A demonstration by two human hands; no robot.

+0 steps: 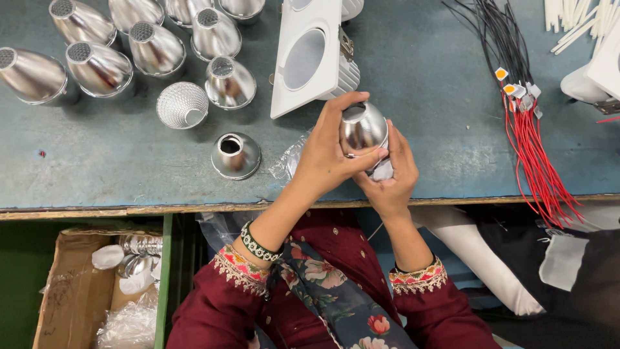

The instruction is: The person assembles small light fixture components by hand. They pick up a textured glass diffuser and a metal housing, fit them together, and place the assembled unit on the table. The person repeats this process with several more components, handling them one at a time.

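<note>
Worktop point(420, 84) of worn blue-grey fills the upper view, its front edge running across the middle of the frame. Below that edge, at the left, a cardboard box point(71, 291) sits partly cut off by the frame, with a few shiny parts and crumpled clear plastic inside that are hard to make out. On the worktop's left part stands a cluster of silver cone reflectors point(100, 68), some cropped by the top and left edges; one point(182, 105) lies showing its faceted inside, and another point(236, 155) stands apart with its small opening up. A white square downlight housing point(309, 58) with a round opening lies tilted just above the hands, its top cut off. At the right, a bundle of red and black wires point(533, 142) trails over the worktop's edge, its ends out of view. Near the front edge, the left hand point(326, 158) curls over a silver reflector point(363, 129), fingers pinching its rim, while the right hand point(387, 178) cups it from beneath; the reflector's lower end is hidden by the fingers. Clear plastic film point(287, 161) lies just beside the left hand, partly covered.
</note>
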